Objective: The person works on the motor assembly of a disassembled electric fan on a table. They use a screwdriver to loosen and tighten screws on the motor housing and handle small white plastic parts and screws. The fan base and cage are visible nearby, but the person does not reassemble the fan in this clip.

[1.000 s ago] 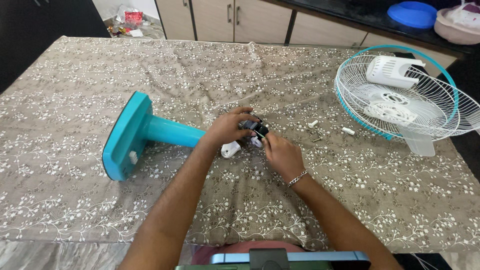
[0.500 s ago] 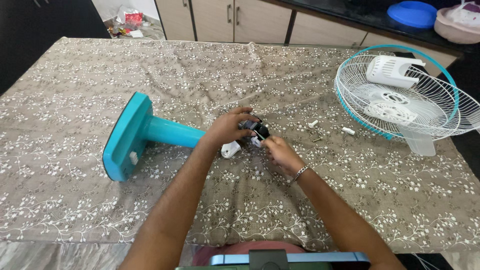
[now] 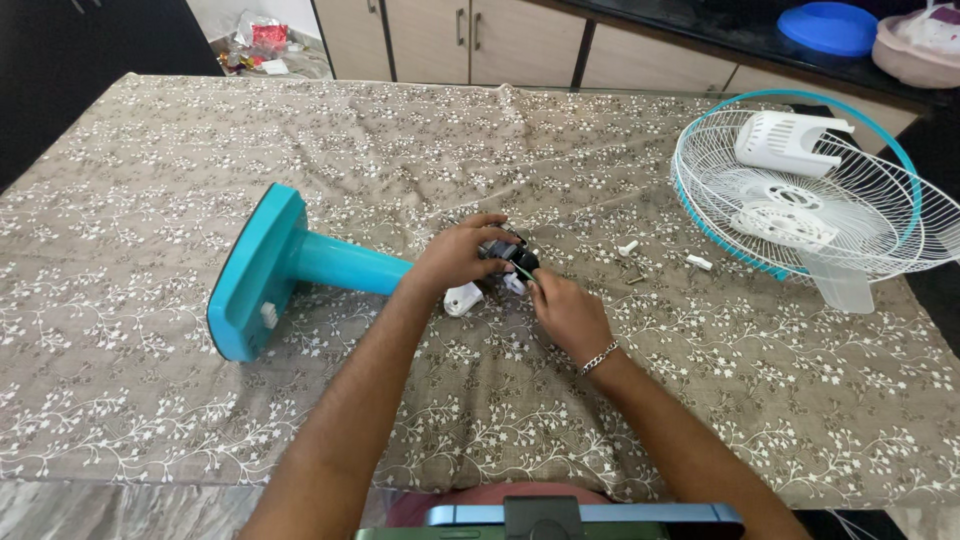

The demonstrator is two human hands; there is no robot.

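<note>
Left hand (image 3: 455, 255) and right hand (image 3: 565, 310) meet at the top of a teal fan stand (image 3: 290, 265) lying on its side.

Left fingers closed around the stand's black end part (image 3: 505, 255); right fingertips pinch a thin green wire (image 3: 522, 270) there. Stand rests mid-table on the cloth (image 3: 150, 400). Fan grille (image 3: 800, 200) lies well apart, right; small white pieces (image 3: 628, 247) between.

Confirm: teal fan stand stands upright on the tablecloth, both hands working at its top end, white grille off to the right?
Not upright. In the head view the teal fan stand lies on its side. Left hand and right hand do work at its top end; white grille is right.
</note>
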